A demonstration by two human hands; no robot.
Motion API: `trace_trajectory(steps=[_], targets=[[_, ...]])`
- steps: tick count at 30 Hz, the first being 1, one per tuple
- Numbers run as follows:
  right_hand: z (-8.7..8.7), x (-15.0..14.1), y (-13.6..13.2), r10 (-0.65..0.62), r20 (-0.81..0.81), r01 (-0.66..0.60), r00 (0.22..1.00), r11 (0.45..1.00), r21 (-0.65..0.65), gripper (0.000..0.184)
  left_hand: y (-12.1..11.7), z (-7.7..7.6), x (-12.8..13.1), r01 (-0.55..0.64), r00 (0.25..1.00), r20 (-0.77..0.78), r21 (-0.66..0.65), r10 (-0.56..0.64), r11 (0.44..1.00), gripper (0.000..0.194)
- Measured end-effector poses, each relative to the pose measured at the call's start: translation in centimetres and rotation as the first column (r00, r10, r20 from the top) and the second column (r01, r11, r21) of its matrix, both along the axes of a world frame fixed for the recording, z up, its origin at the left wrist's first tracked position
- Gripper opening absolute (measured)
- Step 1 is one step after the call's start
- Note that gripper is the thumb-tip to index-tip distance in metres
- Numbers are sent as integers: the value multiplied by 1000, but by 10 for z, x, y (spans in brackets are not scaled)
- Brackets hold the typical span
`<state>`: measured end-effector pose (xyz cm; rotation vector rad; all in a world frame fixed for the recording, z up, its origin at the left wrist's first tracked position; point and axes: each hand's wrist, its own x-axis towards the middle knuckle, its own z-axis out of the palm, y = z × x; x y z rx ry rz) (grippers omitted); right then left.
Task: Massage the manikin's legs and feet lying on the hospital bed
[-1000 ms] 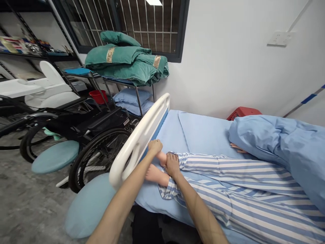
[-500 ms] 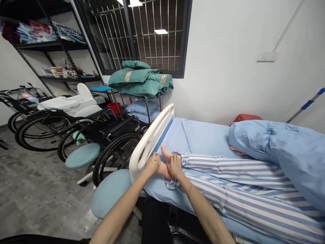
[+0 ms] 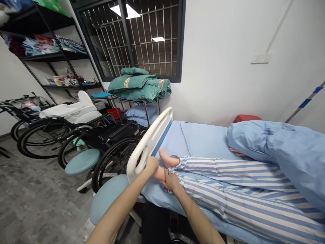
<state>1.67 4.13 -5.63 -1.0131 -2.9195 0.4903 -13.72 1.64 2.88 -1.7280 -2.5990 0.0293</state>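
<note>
A person lies on the bed in blue-and-white striped trousers (image 3: 218,166), bare feet toward the white footboard (image 3: 149,142). My left hand (image 3: 152,164) is wrapped over the toe end of the near foot (image 3: 159,173), close beside the footboard. Around the ankle of that same foot, just below the trouser cuff, my right hand (image 3: 171,181) is closed. Both hands cover much of the near foot. The far foot (image 3: 169,160) rests on the blue sheet with its toes up, untouched. A blue quilt (image 3: 274,145) covers the person's upper part, and one hand (image 3: 237,151) shows at its edge.
Two round blue-green stools (image 3: 109,200) and several wheelchairs (image 3: 116,159) stand left of the bed. Behind them, folded green bedding (image 3: 139,84) lies on a metal rack under the barred window. A red object (image 3: 246,118) sits between bed and wall.
My right hand has shifted toward me, from beside the far foot down onto the near ankle, uncovering the far foot. My left hand stays at the near foot's toes. The view has tilted slightly upward.
</note>
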Motion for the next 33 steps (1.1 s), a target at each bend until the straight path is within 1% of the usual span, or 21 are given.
trace_trajectory(steps=[3, 4, 5, 7, 8, 10, 13, 14, 16, 18, 20, 22, 24, 26, 28, 30, 33], targets=[[1, -3, 2, -29, 21, 29, 999, 999, 18, 70, 11, -5, -1, 17, 1000, 3, -37, -17, 999, 21], [2, -4, 3, -39, 25, 38, 999, 999, 21, 69, 13, -8, -2, 5, 1000, 8, -26, -5, 1000, 23], [2, -6, 5, -48, 30, 47, 998, 999, 23, 69, 13, -12, -2, -25, 1000, 14, 0, 25, 1000, 26], [1, -8, 9, -56, 36, 55, 998, 998, 23, 70, 11, -21, -3, -128, 992, 30, 67, 126, 989, 35], [0, -9, 10, -58, 37, 57, 998, 998, 26, 71, 9, -28, -2, -195, 980, 47, 115, 191, 974, 38], [-2, -10, 13, -54, 40, 53, 998, 998, 33, 74, 4, -41, 0, -316, 948, 104, 225, 300, 922, 41], [-4, -10, 14, -53, 37, 52, 998, 998, 36, 73, -2, -57, 4, -407, 912, 208, 364, 353, 838, 40], [-4, -10, 14, -53, 31, 52, 998, 998, 33, 73, -2, -60, 5, -428, 902, 235, 382, 362, 819, 39], [-5, -10, 14, -52, 12, 52, 999, 998, 24, 71, -3, -61, 7, -461, 884, 273, 382, 379, 801, 36], [-5, -10, 14, -57, -2, 57, 998, 998, 10, 72, -4, -58, 7, -465, 881, 276, 356, 384, 810, 37], [-5, -10, 15, -64, -12, 64, 998, 998, -3, 73, -9, -49, 7, -421, 903, 235, 314, 360, 851, 42], [-5, -10, 14, -64, -26, 64, 998, 998, -3, 72, -16, -36, 7, -368, 928, 165, 247, 335, 896, 48], [-5, -8, 13, -57, -38, 57, 998, 998, -1, 67, -24, -21, 7, -299, 953, 82, 137, 290, 944, 54], [-5, -7, 11, -55, -48, 55, 997, 998, 0, 63, -29, -4, 6, -224, 974, 24, 17, 224, 974, 57], [-6, -6, 8, -49, -55, 49, 997, 999, -8, 61, -28, 10, 6, -174, 985, 2, -69, 174, 982, 53], [-6, -5, 6, -48, -64, 48, 997, 999, -16, 60, -22, 20, 5, -165, 986, -3, -109, 165, 980, 47], [-4, -5, 4, -59, -68, 57, 996, 998, -25, 61, -7, 27, 7, -174, 985, -14, -160, 174, 972, 39]])
